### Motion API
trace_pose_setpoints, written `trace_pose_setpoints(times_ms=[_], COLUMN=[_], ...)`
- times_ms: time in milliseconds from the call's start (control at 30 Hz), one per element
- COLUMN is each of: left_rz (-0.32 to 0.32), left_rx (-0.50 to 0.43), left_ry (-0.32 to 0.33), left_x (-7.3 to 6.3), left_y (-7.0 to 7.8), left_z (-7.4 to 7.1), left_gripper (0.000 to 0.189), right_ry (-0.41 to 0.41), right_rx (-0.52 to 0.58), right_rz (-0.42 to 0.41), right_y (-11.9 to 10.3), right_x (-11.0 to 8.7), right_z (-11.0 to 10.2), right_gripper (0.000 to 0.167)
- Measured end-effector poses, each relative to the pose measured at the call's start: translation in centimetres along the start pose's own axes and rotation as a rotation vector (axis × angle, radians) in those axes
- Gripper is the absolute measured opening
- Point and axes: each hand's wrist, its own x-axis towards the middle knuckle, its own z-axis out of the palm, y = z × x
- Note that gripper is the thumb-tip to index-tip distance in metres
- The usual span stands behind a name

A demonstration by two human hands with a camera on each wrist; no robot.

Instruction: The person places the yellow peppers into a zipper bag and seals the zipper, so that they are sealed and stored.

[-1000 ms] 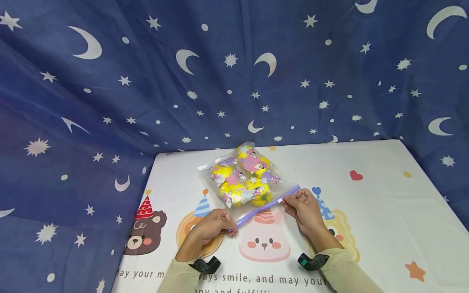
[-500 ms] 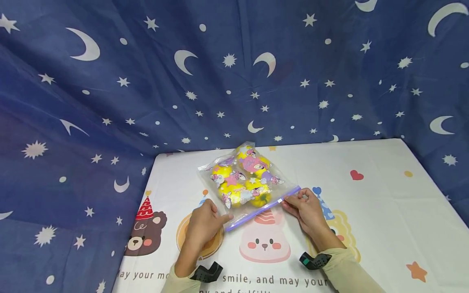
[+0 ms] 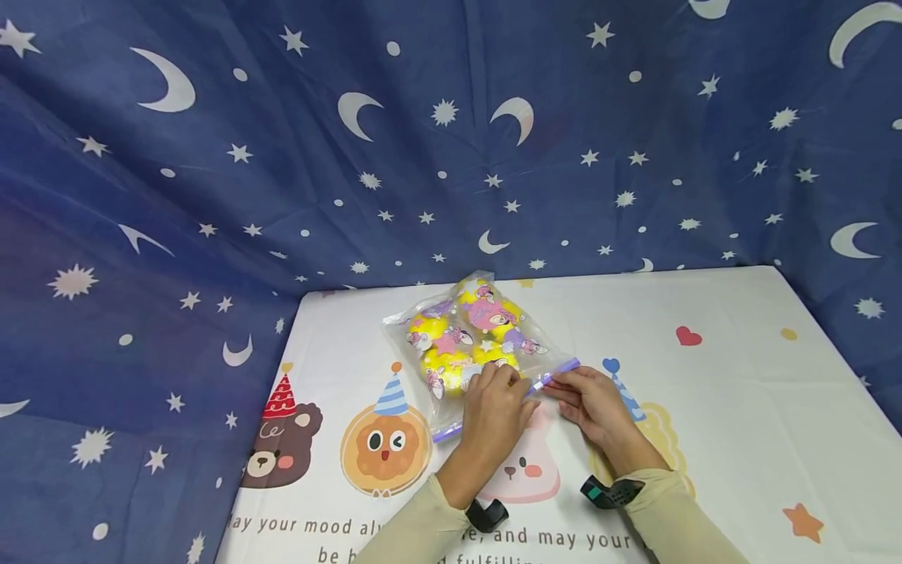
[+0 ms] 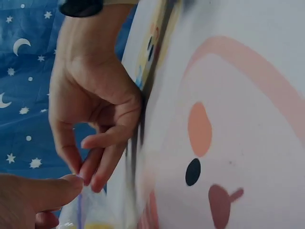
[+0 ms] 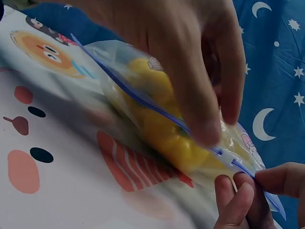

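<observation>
A clear zip bag [image 3: 416,392] with cartoon prints lies on the table and holds several yellow bell peppers [image 5: 176,148]. Along its near edge runs a purple zip strip [image 5: 143,99] with a small pale slider [image 5: 228,160]. Near the strip's right end, my right hand [image 3: 595,407] pinches the edge between thumb and fingers. My left hand [image 3: 493,411] is over the strip just left of the slider, blurred in the right wrist view. Its thumb and a finger stand apart there, and the thumb [image 4: 52,192] comes close to the right fingertips.
The white tablecloth [image 3: 733,431] carries printed animals, a heart and stars. Behind and to the left hangs a dark blue curtain [image 3: 423,141] with moons and stars. Each wrist wears a black device [image 3: 611,493].
My left hand has let go of the bag's left corner and moved right, over the strip beside the slider. The right hand keeps its grip, and the bag has hardly moved.
</observation>
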Motion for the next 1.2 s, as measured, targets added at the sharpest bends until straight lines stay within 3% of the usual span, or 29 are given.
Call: trace_pose_setpoints(times_ms=[100, 333, 533, 800, 1033, 1200], left_rz=[-0.036, -0.111, -0.127, -0.091, 0.018, 0.022], left_rx=[0.050, 0.021, 0.009, 0.016, 0.044, 0.081], left_ry=[0.002, 0.026, 0.039, 0.053, 0.089, 0.042], left_x=[0.3, 0.6, 0.7, 0.9, 0.6, 0.5], left_y=[0.3, 0.4, 0.2, 0.1, 0.0, -0.4], left_z=[0.9, 2.1, 2.6, 2.8, 3.3, 2.9], left_gripper=[0.030, 0.024, 0.022, 0.013, 0.013, 0.008], right_ry=[-0.021, -0.040, -0.046, -0.030, 0.018, -0.058], right_rx=[0.009, 0.026, 0.024, 0.017, 0.046, 0.035], right_rz=[0.014, 0.020, 0.017, 0.010, -0.029, -0.029], right_y=[0.0, -0.1, -0.1, 0.1, 0.5, 0.4], right_x=[0.0, 0.1, 0.2, 0.3, 0.6, 0.6], right_z=[0.0, 0.0, 0.0, 0.0, 0.0, -0.7], right_gripper=[0.008, 0.010, 0.006, 0.011, 0.016, 0.011])
